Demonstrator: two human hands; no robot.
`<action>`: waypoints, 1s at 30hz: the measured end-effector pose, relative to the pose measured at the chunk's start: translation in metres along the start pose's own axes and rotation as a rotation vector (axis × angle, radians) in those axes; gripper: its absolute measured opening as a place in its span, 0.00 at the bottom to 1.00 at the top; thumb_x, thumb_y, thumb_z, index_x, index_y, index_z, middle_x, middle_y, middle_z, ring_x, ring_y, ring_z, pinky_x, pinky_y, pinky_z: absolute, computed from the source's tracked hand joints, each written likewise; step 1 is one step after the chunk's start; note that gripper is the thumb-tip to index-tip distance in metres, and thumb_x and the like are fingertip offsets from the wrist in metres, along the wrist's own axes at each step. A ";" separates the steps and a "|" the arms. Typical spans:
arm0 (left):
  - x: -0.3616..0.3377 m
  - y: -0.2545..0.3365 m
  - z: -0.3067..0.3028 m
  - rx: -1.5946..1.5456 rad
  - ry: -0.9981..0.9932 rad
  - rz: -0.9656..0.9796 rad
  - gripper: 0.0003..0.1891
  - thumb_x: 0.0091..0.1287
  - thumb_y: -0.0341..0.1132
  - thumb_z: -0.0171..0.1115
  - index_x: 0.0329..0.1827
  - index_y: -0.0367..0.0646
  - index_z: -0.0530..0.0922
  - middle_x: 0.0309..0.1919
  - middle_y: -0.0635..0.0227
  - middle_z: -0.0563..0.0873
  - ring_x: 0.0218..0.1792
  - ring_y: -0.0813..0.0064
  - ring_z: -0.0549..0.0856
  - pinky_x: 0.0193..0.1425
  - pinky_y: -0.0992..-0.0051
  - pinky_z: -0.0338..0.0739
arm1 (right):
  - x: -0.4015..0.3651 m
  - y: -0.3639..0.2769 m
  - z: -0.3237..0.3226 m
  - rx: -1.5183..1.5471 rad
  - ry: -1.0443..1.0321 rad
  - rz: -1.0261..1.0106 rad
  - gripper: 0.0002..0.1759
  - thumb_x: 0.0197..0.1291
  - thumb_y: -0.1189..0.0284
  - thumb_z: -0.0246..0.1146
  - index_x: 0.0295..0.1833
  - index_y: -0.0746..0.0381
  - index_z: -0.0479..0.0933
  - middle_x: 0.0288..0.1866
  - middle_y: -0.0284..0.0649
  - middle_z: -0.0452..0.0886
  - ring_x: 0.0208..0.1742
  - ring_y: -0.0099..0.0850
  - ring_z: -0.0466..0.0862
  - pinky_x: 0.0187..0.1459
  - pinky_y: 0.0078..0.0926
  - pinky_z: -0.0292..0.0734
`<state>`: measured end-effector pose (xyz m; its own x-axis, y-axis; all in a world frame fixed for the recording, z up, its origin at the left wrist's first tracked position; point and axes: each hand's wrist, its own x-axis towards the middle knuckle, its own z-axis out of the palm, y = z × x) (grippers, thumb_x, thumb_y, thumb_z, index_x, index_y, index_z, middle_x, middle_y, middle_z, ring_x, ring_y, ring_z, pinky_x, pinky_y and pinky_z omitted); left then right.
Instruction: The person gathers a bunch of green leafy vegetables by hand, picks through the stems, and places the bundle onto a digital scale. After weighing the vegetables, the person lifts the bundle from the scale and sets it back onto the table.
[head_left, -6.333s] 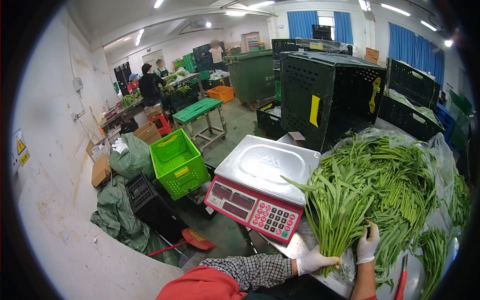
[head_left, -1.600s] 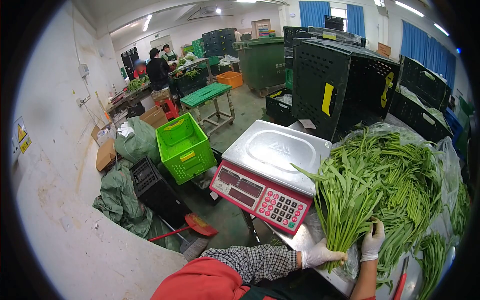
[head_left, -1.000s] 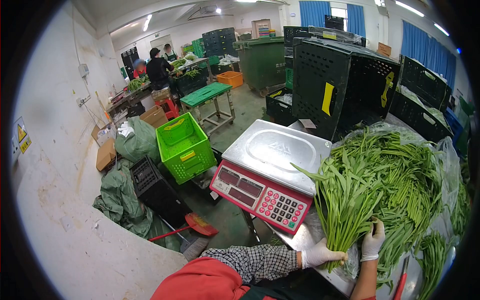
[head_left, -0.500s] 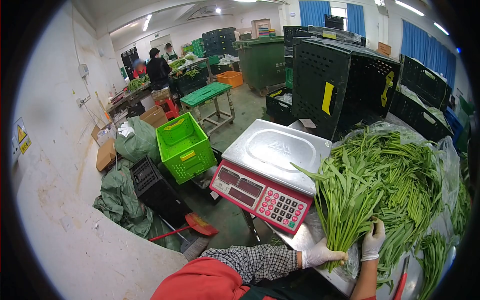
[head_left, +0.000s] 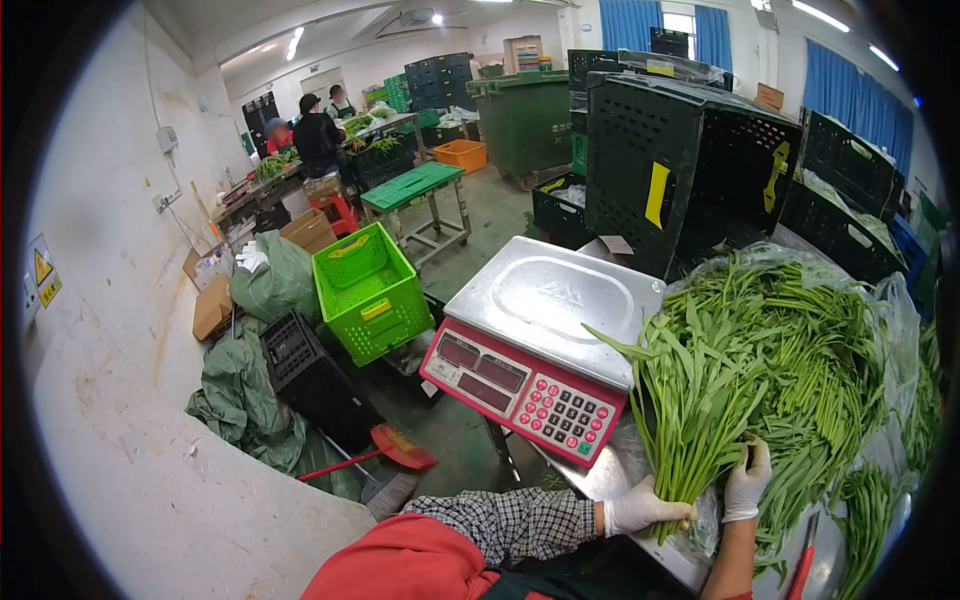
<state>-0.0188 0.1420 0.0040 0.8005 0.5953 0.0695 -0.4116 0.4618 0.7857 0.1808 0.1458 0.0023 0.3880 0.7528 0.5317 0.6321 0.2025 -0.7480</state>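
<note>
A bunch of water spinach (head_left: pixel 690 420), with long leaves and thin green stems, leans upward from the table beside the scale. My left hand (head_left: pixel 645 508), in a white glove, is closed around the lower stems. Against the bunch's right side is my right hand (head_left: pixel 748 482), also gloved, its fingers bent in on the stems and partly hidden. A large heap of water spinach (head_left: pixel 820 360) lies to the right on clear plastic. Left of the bunch stands a red scale (head_left: pixel 525 385) with a bare silver pan (head_left: pixel 560 305).
A red-handled knife (head_left: pixel 803 560) lies near the right front edge. Beyond the scale stand a black crate (head_left: pixel 640 150) and a green bin (head_left: pixel 525 125). To the left are a bright green crate (head_left: pixel 365 290), a broom and sacks. Several people work at a far table.
</note>
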 end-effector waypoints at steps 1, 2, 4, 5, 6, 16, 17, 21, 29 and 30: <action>0.000 0.000 0.001 -0.004 0.003 -0.002 0.18 0.58 0.29 0.62 0.49 0.38 0.69 0.32 0.63 0.80 0.32 0.76 0.80 0.38 0.77 0.77 | 0.000 -0.001 0.000 0.019 0.001 0.007 0.13 0.53 0.86 0.51 0.44 0.68 0.73 0.38 0.43 0.76 0.41 0.32 0.77 0.47 0.23 0.69; 0.000 0.002 0.002 -0.009 0.006 -0.004 0.18 0.58 0.30 0.62 0.49 0.38 0.69 0.32 0.63 0.80 0.32 0.76 0.80 0.38 0.77 0.77 | 0.000 -0.001 0.001 0.038 0.002 0.013 0.12 0.53 0.86 0.51 0.44 0.68 0.73 0.38 0.43 0.76 0.41 0.32 0.77 0.46 0.23 0.69; 0.000 0.003 0.002 -0.013 0.000 -0.004 0.18 0.58 0.30 0.62 0.49 0.38 0.69 0.32 0.63 0.80 0.32 0.76 0.80 0.38 0.77 0.77 | 0.000 0.000 0.001 0.056 0.003 0.018 0.12 0.53 0.86 0.51 0.44 0.69 0.73 0.38 0.42 0.76 0.41 0.31 0.76 0.46 0.22 0.69; 0.000 0.004 0.002 -0.013 -0.008 -0.002 0.17 0.58 0.30 0.62 0.49 0.38 0.69 0.32 0.63 0.80 0.32 0.76 0.80 0.38 0.77 0.76 | 0.000 0.001 0.001 0.054 0.002 0.016 0.12 0.54 0.86 0.51 0.44 0.69 0.73 0.38 0.42 0.76 0.41 0.31 0.76 0.46 0.22 0.69; 0.000 0.004 0.002 -0.013 -0.016 0.000 0.17 0.58 0.30 0.62 0.49 0.38 0.69 0.32 0.63 0.80 0.32 0.76 0.80 0.38 0.77 0.76 | 0.000 0.002 0.001 0.053 0.002 0.015 0.12 0.54 0.86 0.51 0.44 0.69 0.73 0.38 0.42 0.76 0.40 0.31 0.76 0.46 0.22 0.69; 0.000 0.004 0.003 0.007 0.007 0.000 0.17 0.58 0.30 0.62 0.48 0.37 0.69 0.32 0.63 0.80 0.32 0.76 0.80 0.38 0.77 0.77 | -0.001 0.011 0.003 0.074 0.013 0.025 0.13 0.53 0.86 0.51 0.44 0.69 0.73 0.39 0.43 0.76 0.42 0.33 0.77 0.47 0.23 0.69; 0.000 0.003 0.003 0.010 0.008 -0.003 0.16 0.58 0.30 0.62 0.48 0.37 0.69 0.32 0.63 0.80 0.32 0.76 0.80 0.38 0.77 0.77 | -0.001 0.011 0.002 0.064 0.013 0.018 0.13 0.53 0.86 0.51 0.44 0.69 0.73 0.39 0.44 0.76 0.42 0.33 0.77 0.47 0.24 0.69; -0.001 0.004 0.003 0.009 0.007 0.000 0.16 0.59 0.30 0.61 0.48 0.38 0.69 0.32 0.64 0.80 0.32 0.76 0.80 0.38 0.77 0.77 | -0.001 0.011 0.002 0.055 0.011 0.016 0.13 0.52 0.86 0.51 0.44 0.68 0.73 0.39 0.44 0.77 0.42 0.34 0.77 0.48 0.25 0.69; 0.000 0.005 0.005 -0.017 0.024 0.005 0.18 0.57 0.26 0.62 0.49 0.34 0.68 0.30 0.63 0.80 0.29 0.77 0.81 0.35 0.79 0.78 | -0.001 0.011 0.003 0.056 0.018 0.016 0.13 0.51 0.86 0.51 0.44 0.68 0.73 0.38 0.44 0.77 0.42 0.35 0.77 0.47 0.25 0.69; 0.000 0.005 0.005 -0.016 0.026 0.003 0.18 0.57 0.27 0.62 0.49 0.34 0.68 0.30 0.63 0.80 0.29 0.77 0.81 0.35 0.79 0.78 | -0.001 0.011 0.003 0.059 0.019 0.017 0.13 0.51 0.86 0.51 0.43 0.68 0.73 0.38 0.44 0.77 0.42 0.35 0.77 0.47 0.25 0.69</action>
<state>-0.0185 0.1410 0.0112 0.7877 0.6135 0.0560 -0.4214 0.4703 0.7754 0.1855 0.1489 -0.0074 0.4110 0.7446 0.5260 0.5849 0.2272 -0.7786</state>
